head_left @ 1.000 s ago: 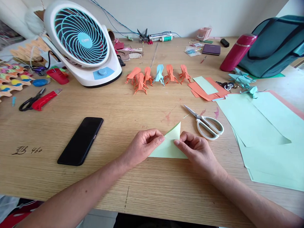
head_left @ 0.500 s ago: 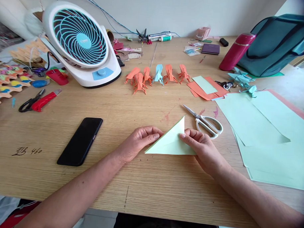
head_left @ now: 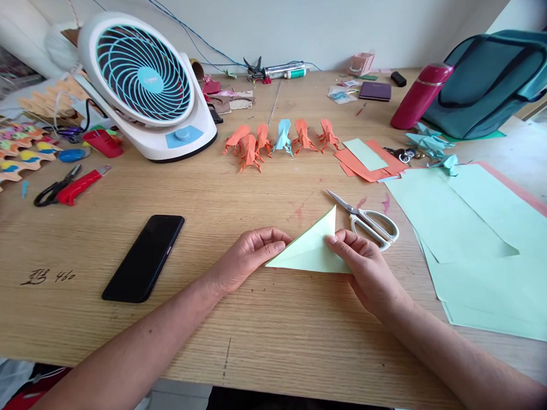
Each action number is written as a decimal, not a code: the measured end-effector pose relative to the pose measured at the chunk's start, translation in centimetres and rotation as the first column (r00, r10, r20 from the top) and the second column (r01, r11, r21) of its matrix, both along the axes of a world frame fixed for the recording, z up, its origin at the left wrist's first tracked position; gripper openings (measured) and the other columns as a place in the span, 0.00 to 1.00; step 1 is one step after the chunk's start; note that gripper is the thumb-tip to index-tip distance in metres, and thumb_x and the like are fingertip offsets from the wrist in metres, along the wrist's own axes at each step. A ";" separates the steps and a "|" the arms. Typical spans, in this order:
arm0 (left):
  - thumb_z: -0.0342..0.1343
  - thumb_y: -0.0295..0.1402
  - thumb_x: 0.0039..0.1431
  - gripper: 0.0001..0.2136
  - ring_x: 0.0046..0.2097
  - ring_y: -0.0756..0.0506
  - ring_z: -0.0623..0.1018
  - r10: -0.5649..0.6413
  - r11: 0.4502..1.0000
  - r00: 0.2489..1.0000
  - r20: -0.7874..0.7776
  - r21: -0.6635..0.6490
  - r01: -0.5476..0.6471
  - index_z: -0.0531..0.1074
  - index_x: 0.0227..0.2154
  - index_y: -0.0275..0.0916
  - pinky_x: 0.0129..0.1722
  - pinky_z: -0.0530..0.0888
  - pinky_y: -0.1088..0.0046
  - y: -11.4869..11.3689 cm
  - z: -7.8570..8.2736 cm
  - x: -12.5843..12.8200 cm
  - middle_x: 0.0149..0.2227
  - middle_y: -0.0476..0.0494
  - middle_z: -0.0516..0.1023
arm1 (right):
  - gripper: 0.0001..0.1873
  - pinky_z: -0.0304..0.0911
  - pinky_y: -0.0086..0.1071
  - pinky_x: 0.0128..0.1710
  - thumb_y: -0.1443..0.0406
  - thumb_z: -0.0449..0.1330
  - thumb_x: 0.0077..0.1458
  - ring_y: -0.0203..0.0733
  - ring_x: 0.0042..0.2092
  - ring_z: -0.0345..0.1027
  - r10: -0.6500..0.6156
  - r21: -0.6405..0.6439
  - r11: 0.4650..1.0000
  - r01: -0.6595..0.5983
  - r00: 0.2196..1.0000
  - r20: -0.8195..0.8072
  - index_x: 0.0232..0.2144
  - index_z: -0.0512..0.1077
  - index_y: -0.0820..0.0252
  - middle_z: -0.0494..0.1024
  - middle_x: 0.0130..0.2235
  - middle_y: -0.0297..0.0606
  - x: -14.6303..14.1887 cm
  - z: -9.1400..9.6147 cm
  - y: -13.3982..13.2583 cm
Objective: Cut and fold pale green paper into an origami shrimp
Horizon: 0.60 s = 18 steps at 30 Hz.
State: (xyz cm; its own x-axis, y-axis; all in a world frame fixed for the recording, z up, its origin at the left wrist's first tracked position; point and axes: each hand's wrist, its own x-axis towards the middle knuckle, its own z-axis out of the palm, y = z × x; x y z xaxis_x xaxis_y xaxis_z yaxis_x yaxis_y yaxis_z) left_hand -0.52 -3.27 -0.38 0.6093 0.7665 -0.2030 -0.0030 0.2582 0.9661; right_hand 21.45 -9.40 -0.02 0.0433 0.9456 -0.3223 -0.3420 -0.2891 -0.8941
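Currently, L hand (head_left: 249, 261): arm in from lower L, wrist near-straight, palm turned inward; fingers curled, thumb laid along them, tips at paper's sloped edge.
R hand (head_left: 365, 268): arm in from lower R, angled fwd and inward; thumb on near face of paper (head_left: 310, 251), fingers bent behind.
R grip: narrow, pinching paper btw thumb & fingers.
L grip: narrow, thumb close to index; tips meet the edge, but can't tell if it pinches.
Paper vs 1.0 s ago: L thumb then lay on its face, now at edge only; sloped edge now fully exposed.
Paper vs 0.5 s ago: lower edge & L corner sit a bit higher in view; R thumb slightly higher too; L hand abt same.
Paper pos.: btw both hands, triangular, tip up; tip stands above R thumb, slope faces L hand, L corner just beside L thumb, lower R corner runs under R hand.
Scissors (head_left: 365, 215): on table (head_left: 197, 346), just beyond R hand; contact can't be told.
Phone (head_left: 143, 258): flat, well L of L hand.
Figures (head_left: 248, 150): orange, plus one blue, standing beyond scissors.
Sheets (head_left: 490, 284): pale green, flat, R of R hand.
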 end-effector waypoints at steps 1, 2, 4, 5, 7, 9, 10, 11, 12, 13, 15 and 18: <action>0.61 0.41 0.61 0.12 0.31 0.53 0.72 0.005 1.000 1.000 -0.009 0.009 -0.005 0.77 0.39 0.38 0.32 0.67 0.78 0.0 0.0 0.0 0.32 0.49 0.76 | 0.23 0.48 0.28 0.24 0.51 0.73 0.44 0.31 0.25 0.54 -0.011 0.008 1.000 0.011 1.000 0.006 0.24 0.66 0.58 0.65 0.23 0.28 0.0 -0.1 0.0; 0.61 0.41 0.61 0.12 0.30 0.53 0.71 0.008 1.000 1.000 -0.015 0.017 -0.008 0.77 0.38 0.37 0.30 0.67 0.78 0.0 0.0 0.1 0.30 0.50 0.75 | 0.23 0.49 0.28 0.24 0.51 0.73 0.44 0.31 0.25 0.54 -0.021 0.019 1.000 0.020 1.000 0.016 0.24 0.66 0.58 0.65 0.23 0.28 0.0 -0.2 0.0; 0.60 0.43 0.61 0.13 0.28 0.53 0.70 0.008 1.000 1.000 -0.012 0.018 -0.008 0.77 0.36 0.36 0.28 0.68 0.78 0.0 0.2 0.1 0.28 0.50 0.73 | 0.23 0.50 0.29 0.25 0.50 0.72 0.44 0.33 0.26 0.55 -0.035 0.046 0.998 0.033 0.998 0.046 0.24 0.67 0.57 0.66 0.24 0.29 -0.1 -0.5 0.0; 0.59 0.44 0.61 0.14 0.28 0.53 0.70 0.004 1.000 1.000 -0.008 0.015 -0.004 0.77 0.36 0.36 0.28 0.69 0.78 0.0 0.3 0.2 0.28 0.50 0.73 | 0.22 0.51 0.29 0.25 0.50 0.72 0.45 0.33 0.26 0.55 -0.037 0.059 0.998 0.033 0.997 0.061 0.25 0.67 0.57 0.66 0.24 0.29 -0.1 -0.6 0.0; 0.60 0.46 0.59 0.16 0.29 0.52 0.71 -0.009 1.000 1.000 -0.021 0.013 0.010 0.77 0.37 0.36 0.27 0.70 0.78 -0.1 0.5 0.2 0.29 0.48 0.74 | 0.22 0.52 0.30 0.26 0.50 0.71 0.45 0.33 0.26 0.55 -0.033 0.078 0.997 0.027 0.996 0.078 0.25 0.67 0.57 0.67 0.25 0.30 -0.1 -0.8 0.0; 0.63 0.45 0.55 0.16 0.30 0.52 0.72 -0.012 1.000 0.998 -0.061 0.027 0.014 0.76 0.36 0.36 0.26 0.71 0.78 -0.2 0.6 0.4 0.31 0.48 0.75 | 0.22 0.51 0.29 0.26 0.50 0.71 0.46 0.33 0.26 0.55 -0.028 0.088 0.996 0.021 0.997 0.078 0.25 0.67 0.57 0.67 0.25 0.29 -0.1 -1.0 0.0; 0.65 0.44 0.53 0.15 0.30 0.52 0.72 -0.010 0.999 0.996 -0.086 0.036 0.013 0.75 0.36 0.36 0.26 0.71 0.78 -0.2 0.6 0.4 0.31 0.48 0.75 | 0.22 0.51 0.29 0.26 0.50 0.71 0.46 0.33 0.26 0.55 -0.026 0.090 0.996 0.019 0.997 0.077 0.25 0.67 0.57 0.67 0.25 0.29 -0.1 -1.1 0.0; 0.66 0.42 0.52 0.14 0.30 0.52 0.73 -0.002 0.999 0.994 -0.110 0.045 0.007 0.75 0.34 0.36 0.26 0.72 0.79 -0.3 0.6 0.5 0.32 0.48 0.75 | 0.22 0.51 0.29 0.26 0.50 0.71 0.47 0.32 0.26 0.55 -0.023 0.092 0.996 0.015 0.997 0.078 0.25 0.67 0.57 0.67 0.25 0.29 -0.1 -1.2 0.0; 0.66 0.41 0.52 0.14 0.29 0.52 0.73 0.008 0.999 0.992 -0.127 0.052 -0.001 0.74 0.34 0.36 0.25 0.71 0.79 -0.3 0.5 0.6 0.32 0.48 0.75 | 0.21 0.51 0.29 0.26 0.51 0.71 0.47 0.32 0.26 0.55 -0.018 0.094 0.996 0.011 0.997 0.081 0.26 0.67 0.58 0.67 0.25 0.29 -0.1 -1.2 0.0; 0.65 0.41 0.52 0.13 0.29 0.53 0.73 0.020 0.998 0.990 -0.138 0.060 -0.012 0.74 0.33 0.36 0.25 0.71 0.79 -0.4 0.5 0.6 0.31 0.49 0.75 | 0.21 0.51 0.28 0.26 0.51 0.71 0.47 0.32 0.26 0.56 -0.012 0.095 0.996 0.004 0.996 0.083 0.26 0.67 0.58 0.67 0.25 0.29 -0.1 -1.1 0.0; 0.64 0.40 0.54 0.12 0.28 0.53 0.74 0.044 0.996 0.988 -0.148 0.082 -0.032 0.73 0.32 0.36 0.25 0.71 0.79 -0.4 0.3 0.7 0.31 0.50 0.75 | 0.20 0.52 0.28 0.26 0.52 0.71 0.47 0.32 0.27 0.57 0.012 0.094 0.995 -0.020 0.996 0.083 0.26 0.68 0.58 0.68 0.25 0.29 -0.1 -1.0 0.1; 0.62 0.39 0.55 0.10 0.26 0.54 0.72 0.041 0.993 0.985 -0.165 0.120 -0.021 0.72 0.32 0.36 0.25 0.70 0.79 -0.4 0.1 0.7 0.29 0.51 0.73 | 0.19 0.56 0.29 0.27 0.52 0.71 0.47 0.33 0.28 0.61 0.067 0.088 0.993 -0.075 0.993 0.093 0.27 0.69 0.58 0.71 0.27 0.30 -0.2 -0.7 0.1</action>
State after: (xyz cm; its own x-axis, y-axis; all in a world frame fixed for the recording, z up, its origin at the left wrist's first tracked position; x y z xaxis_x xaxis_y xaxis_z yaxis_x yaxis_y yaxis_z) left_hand 0.22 -3.70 -0.27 0.5503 0.8089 -0.2071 0.1547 0.1449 0.9773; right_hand 21.22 -9.31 -0.69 -0.0003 0.9727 -0.2322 -0.2404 -0.2254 -0.9441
